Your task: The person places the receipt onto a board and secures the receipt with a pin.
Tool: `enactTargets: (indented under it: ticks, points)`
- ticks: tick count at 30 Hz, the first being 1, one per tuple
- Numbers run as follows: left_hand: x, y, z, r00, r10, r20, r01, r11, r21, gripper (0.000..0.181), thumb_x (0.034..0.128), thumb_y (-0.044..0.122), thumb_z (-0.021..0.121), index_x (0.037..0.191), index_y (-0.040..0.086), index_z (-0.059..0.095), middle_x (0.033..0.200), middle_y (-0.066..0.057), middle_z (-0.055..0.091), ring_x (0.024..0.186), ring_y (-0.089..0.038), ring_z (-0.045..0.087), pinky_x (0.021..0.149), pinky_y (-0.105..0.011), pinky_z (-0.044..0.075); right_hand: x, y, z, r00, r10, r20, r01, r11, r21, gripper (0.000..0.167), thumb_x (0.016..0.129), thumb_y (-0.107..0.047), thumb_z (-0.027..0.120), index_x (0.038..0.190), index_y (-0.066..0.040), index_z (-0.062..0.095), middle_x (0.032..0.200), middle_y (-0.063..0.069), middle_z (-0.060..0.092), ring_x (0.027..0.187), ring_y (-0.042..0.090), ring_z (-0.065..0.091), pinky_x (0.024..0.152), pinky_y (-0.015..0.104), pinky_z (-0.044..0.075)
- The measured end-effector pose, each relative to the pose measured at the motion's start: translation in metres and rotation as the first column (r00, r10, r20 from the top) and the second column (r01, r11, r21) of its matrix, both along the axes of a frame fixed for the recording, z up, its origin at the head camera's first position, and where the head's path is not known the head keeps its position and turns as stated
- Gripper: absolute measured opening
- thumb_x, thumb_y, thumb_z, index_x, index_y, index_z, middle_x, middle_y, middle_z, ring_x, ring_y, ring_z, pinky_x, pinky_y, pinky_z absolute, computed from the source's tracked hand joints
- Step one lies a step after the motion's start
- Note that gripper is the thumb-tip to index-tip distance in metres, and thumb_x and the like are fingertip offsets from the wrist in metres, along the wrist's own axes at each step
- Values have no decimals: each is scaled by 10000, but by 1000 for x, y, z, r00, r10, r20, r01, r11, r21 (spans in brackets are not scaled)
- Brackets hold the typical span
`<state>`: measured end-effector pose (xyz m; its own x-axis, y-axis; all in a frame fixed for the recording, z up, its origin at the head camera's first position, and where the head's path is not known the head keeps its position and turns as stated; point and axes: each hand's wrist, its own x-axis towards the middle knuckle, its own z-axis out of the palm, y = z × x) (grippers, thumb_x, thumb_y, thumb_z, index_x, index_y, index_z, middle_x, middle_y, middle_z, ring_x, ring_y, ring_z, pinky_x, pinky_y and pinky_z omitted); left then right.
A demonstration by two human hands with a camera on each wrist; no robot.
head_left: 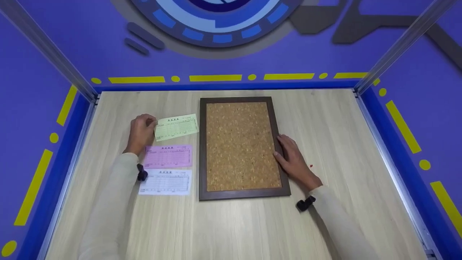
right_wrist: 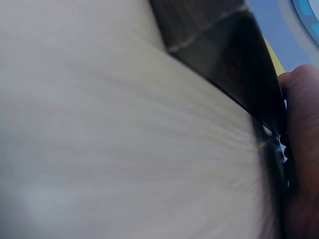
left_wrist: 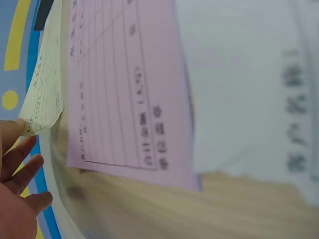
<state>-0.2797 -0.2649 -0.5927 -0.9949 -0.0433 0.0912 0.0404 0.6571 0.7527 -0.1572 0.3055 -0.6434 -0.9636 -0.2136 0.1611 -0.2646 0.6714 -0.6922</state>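
My left hand [head_left: 142, 130] pinches the left edge of a green printed slip [head_left: 177, 127] between thumb and finger; in the left wrist view the slip's corner [left_wrist: 37, 122] lifts and curves. Below it on the table lie a pink slip [head_left: 169, 156] and a white slip [head_left: 166, 182], one under the other, beneath the left wrist. To their right is a cork board [head_left: 240, 148] with a dark brown wooden frame. My right hand [head_left: 293, 159] rests against the frame's right edge, thumb and fingertips touching it. The right wrist view shows only part of that hand beside a frame corner.
The light wood table [head_left: 231, 231] carries everything. A tiny red bit [head_left: 311, 165] lies just right of the right hand. Blue patterned walls [head_left: 231, 68] with yellow marks and metal posts [head_left: 54, 54] close in the back and sides.
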Motion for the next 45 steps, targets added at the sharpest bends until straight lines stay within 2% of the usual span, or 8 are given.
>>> enactTargets:
  ticks: [7, 11, 17, 25, 32, 40, 45]
  points:
    - [12, -3, 13, 999, -33, -25, 34, 999, 42, 147, 1095, 14, 626, 1179, -62, 718, 1242, -238, 724, 1258, -391, 688, 1107, -551, 533, 0, -2, 0, 1000, 2, 9, -2, 1000, 4, 649, 1125, -296, 654, 1678, -44, 427, 1749, 204, 371, 1647, 375, 289, 1318, 594, 252]
    - [15, -3, 22, 997, -49, -59, 51, 998, 34, 133, 1085, 0, 636, 1167, -63, 720, 1193, -227, 729, 1185, -364, 699, 1030, -509, 568, 1, -2, 0, 1000, 3, 8, -3, 1000, 2, 654, 1124, -289, 656, 1680, -37, 419, 1747, 208, 369, 1646, 382, 287, 1317, 599, 250]
    - [18, -3, 31, 991, -79, -111, 80, 997, 3, 111, 1065, -19, 655, 1124, -84, 723, 1146, -249, 746, 1097, -402, 714, 949, -483, 536, 0, -2, -1, 1000, 14, -10, -14, 1000, -4, 669, 1124, -287, 653, 1682, -18, 402, 1749, 219, 358, 1642, 395, 282, 1309, 622, 249]
    - [21, 1, 44, 989, -110, -97, 111, 994, 7, 121, 1075, -9, 651, 1144, -79, 722, 1166, -257, 751, 1099, -414, 715, 962, -509, 548, 0, -2, 1, 1000, 14, 12, -14, 1000, -13, 647, 1134, -293, 632, 1685, -36, 410, 1755, 209, 350, 1649, 377, 275, 1314, 594, 256]
    - [23, 11, 61, 985, -138, -103, 140, 990, 4, 104, 1082, 14, 663, 1135, -43, 731, 1159, -213, 761, 1075, -349, 715, 911, -407, 538, -1, 0, 2, 1000, 9, 16, -9, 1000, 3, 647, 1130, -286, 639, 1679, -26, 417, 1752, 221, 350, 1648, 377, 277, 1312, 584, 263]
    - [27, 17, 71, 979, -168, -116, 167, 986, -16, 105, 1086, 17, 663, 1141, -43, 728, 1145, -201, 766, 1069, -335, 725, 917, -438, 556, 0, 0, 2, 1000, 10, 2, -10, 1000, 4, 648, 1121, -258, 656, 1671, -7, 422, 1738, 245, 364, 1638, 396, 292, 1309, 594, 267]
    - [30, 19, 77, 975, -178, -130, 177, 984, -21, 106, 1084, 29, 669, 1137, -40, 729, 1132, -191, 774, 1029, -321, 731, 854, -323, 531, 0, -2, 2, 1000, -1, 14, 1, 1000, 4, 659, 1122, -285, 654, 1675, -16, 417, 1740, 234, 367, 1641, 385, 287, 1314, 594, 258]
